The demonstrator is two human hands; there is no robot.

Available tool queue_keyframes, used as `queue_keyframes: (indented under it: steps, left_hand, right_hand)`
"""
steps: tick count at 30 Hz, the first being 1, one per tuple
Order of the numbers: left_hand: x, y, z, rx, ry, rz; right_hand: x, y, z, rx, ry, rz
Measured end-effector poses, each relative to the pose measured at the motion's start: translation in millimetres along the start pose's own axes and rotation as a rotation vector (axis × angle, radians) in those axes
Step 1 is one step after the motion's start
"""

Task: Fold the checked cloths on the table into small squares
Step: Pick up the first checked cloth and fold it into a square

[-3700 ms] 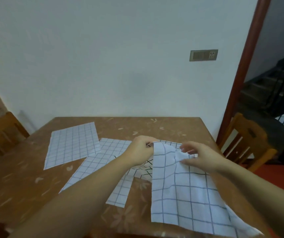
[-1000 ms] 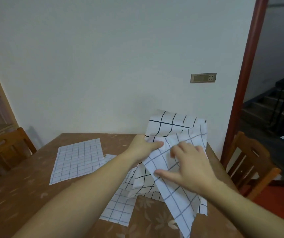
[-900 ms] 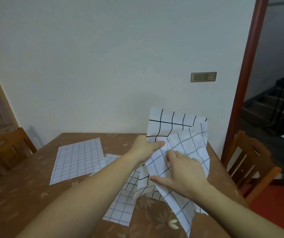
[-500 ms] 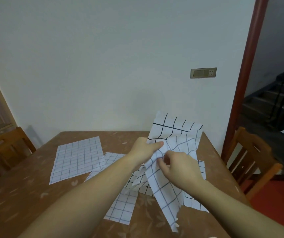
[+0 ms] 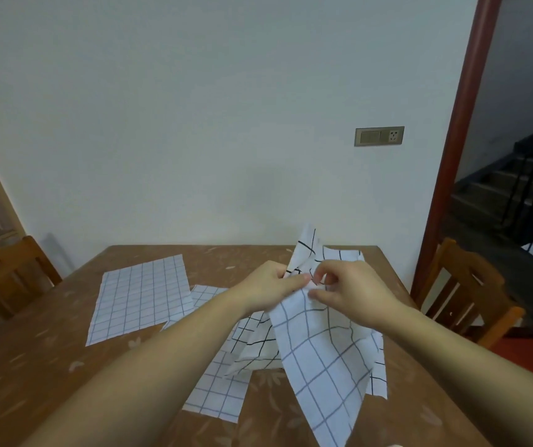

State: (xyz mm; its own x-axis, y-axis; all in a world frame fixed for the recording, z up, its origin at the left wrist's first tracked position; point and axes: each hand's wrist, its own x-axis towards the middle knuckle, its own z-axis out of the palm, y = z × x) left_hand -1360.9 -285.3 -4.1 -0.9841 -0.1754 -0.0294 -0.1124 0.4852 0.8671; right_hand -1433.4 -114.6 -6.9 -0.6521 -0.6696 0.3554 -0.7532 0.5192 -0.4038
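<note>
Head view: brown floral table [image 5: 26, 375], white wall [image 5: 194, 124], wooden chairs [image 5: 471, 295].

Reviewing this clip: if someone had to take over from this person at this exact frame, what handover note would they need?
Left hand: pinches the top edge of the grey-checked cloth, held up off the table.
Right hand: pinches the same edge close beside the left hand; the cloth hangs down crumpled.
A black-checked cloth is bunched behind and under the hands.
Two more checked cloths lie flat: one at far left, one nearer the middle, partly under the arms.
Done: no small square in view.
Left: straighten and fold the held cloth, then the others.
</note>
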Motion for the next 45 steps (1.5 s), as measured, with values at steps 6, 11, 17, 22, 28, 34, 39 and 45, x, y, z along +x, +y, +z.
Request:
queue_keyframes:
  steps: [6, 11, 17, 22, 28, 34, 39, 45]
  left_hand:
    - [-1, -8, -4, -0.029, 0.041, -0.02]
    - [-4, -3, -2, -0.171, -0.077, -0.018]
    - [-5, 6, 7, -0.319, -0.146, -0.075]
    - [-10, 2, 10, -0.43, -0.167, -0.12]
    - [-7, 5, 9, -0.488, -0.166, -0.059]
    - [-2, 20, 10, -0.422, 0.024, 0.186]
    - [4, 15, 13, -0.29, 0.225, 0.204]
    - [5, 19, 11, -0.328, 0.214, 0.218]
  right_hand:
    - [0, 12, -25, 0.25, -0.079, 0.051]
    - [8, 30, -41, 0.414, 0.099, 0.16]
    - [7, 35, -40, 0.381, 0.084, 0.181]
    - [4, 39, -44, 0.471, 0.008, 0.219]
    - [3, 37, -40, 0.439, 0.119, 0.151]
    - [7, 37, -35, 0.299, 0.178, 0.176]
    - [7, 36, -41, 0.297, 0.126, 0.092]
    - [16, 28, -48, 0.251, -0.014, 0.032]
